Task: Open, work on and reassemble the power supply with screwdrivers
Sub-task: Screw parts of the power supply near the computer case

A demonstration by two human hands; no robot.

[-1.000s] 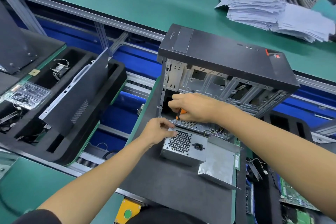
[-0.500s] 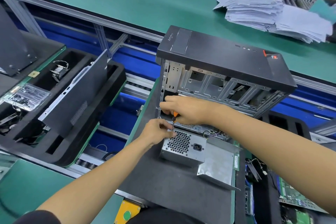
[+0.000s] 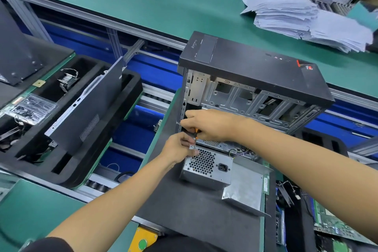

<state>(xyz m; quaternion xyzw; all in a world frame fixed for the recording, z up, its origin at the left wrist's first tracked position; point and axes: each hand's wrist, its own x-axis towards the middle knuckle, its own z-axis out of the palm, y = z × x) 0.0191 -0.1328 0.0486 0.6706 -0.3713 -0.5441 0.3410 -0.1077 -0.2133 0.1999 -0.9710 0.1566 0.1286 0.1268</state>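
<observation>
A screw is worked at the top corner of the power supply (image 3: 206, 170).
An orange screwdriver (image 3: 196, 133) is gripped by the right hand (image 3: 210, 125); the corner is pinched by the left hand (image 3: 180, 147). The box lies on the black mat (image 3: 184, 210) before the open computer case (image 3: 251, 80).

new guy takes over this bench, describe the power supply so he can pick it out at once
Find the black computer case standing open on the dark mat in the middle of the line. The power supply lies on the mat just in front of it, below the hands. It is the bare silver metal box with a honeycomb vent and a black power socket, unlike the flat bent metal plate at its right.
</observation>
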